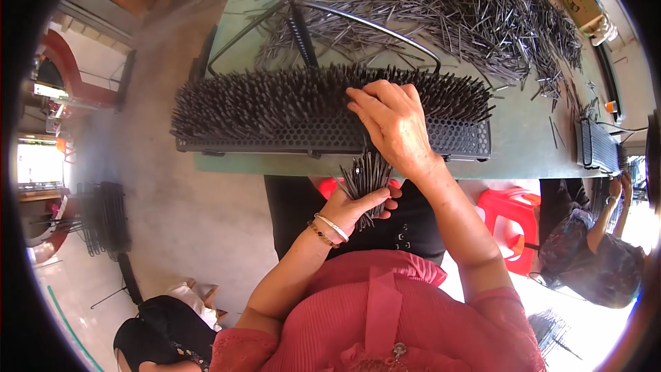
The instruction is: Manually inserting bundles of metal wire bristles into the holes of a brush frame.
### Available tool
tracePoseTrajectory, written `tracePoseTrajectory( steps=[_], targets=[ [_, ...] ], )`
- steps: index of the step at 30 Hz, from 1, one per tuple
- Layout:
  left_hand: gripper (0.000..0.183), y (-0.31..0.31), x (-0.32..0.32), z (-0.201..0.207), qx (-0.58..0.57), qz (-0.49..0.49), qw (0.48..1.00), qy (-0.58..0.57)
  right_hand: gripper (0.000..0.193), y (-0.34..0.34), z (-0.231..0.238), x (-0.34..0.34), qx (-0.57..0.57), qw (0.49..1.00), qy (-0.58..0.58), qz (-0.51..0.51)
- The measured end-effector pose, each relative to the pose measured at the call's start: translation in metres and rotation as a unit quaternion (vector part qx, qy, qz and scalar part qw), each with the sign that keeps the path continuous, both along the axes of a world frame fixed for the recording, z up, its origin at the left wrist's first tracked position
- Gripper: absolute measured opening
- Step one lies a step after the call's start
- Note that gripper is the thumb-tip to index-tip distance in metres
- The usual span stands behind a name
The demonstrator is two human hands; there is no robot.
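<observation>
My left hand (352, 208), at the lower centre of the frame, is clamped around a loose bundle of thin, dark, stick-like pieces (367, 173), their upper ends fanned out above my thumb. My right hand (398, 122) is just above it, near the centre, thumb and fingertips drawn in close among the dark upright sticks (255, 107) that bristle from the long black perforated panel (451, 139). I cannot tell whether a piece is pinched there.

The panel lies across the middle of the frame, at the near edge of the pale green tabletop (527, 141). Its bare holes show mostly along the near strip and toward the right end. A black metal frame (296, 10) rises behind it at upper centre, and a big heap of loose dark sticks (475, 17) spreads over the upper right.

To do this well, I judge I should hold the bundle close below the panel's edge, so each reach is short, and thumb up one piece at a time. I'd go in straight, one stick per hole, working along the rows without brushing the standing ones askew with my wrist.
</observation>
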State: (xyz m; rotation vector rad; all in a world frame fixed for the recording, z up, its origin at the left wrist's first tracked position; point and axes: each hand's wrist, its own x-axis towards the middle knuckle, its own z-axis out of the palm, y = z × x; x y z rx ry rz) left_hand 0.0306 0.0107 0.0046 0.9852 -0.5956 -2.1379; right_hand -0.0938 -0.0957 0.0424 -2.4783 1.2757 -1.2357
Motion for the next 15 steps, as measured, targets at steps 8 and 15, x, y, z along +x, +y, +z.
tracePoseTrajectory(
  steps=[8, 15],
  targets=[
    [0.023, -0.002, 0.0, 0.004, -0.03, 0.015, 0.999, 0.004, 0.017, 0.002, 0.018, -0.018, 0.091, 0.984, -0.149, 0.035],
    [0.022, -0.006, -0.002, 0.01, -0.051, 0.077, 0.995, 0.046, 0.028, 0.038, 0.027, -0.049, 0.411, 0.9, -0.141, 0.039]
  ],
)
